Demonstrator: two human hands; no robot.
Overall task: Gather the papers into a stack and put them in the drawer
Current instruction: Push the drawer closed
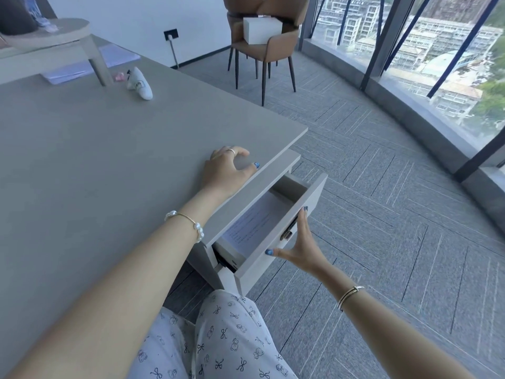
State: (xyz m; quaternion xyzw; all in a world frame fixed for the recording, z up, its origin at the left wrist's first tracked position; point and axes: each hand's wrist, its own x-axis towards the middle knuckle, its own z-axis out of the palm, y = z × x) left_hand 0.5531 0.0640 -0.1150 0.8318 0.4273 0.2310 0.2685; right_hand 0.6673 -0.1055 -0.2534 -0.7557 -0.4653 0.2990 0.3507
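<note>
The drawer (pixel 276 246) under the desk's right corner stands partly pulled out. A stack of printed papers (pixel 254 225) lies flat inside it, partly hidden under the desk top. My right hand (pixel 300 242) is spread open against the outside of the drawer front, fingers near the metal handle (pixel 288 233), holding nothing. My left hand (pixel 225 168) rests on the grey desk (pixel 95 160) near its right edge, fingers curled and apart, with nothing in it.
A white stapler-like object (pixel 140 84) and a small pink item (pixel 119 76) lie at the desk's far side by a monitor riser (pixel 54 36). Purple sheets (pixel 68 71) lie under the riser. A brown chair (pixel 262 42) with a white box stands beyond; glass wall at right.
</note>
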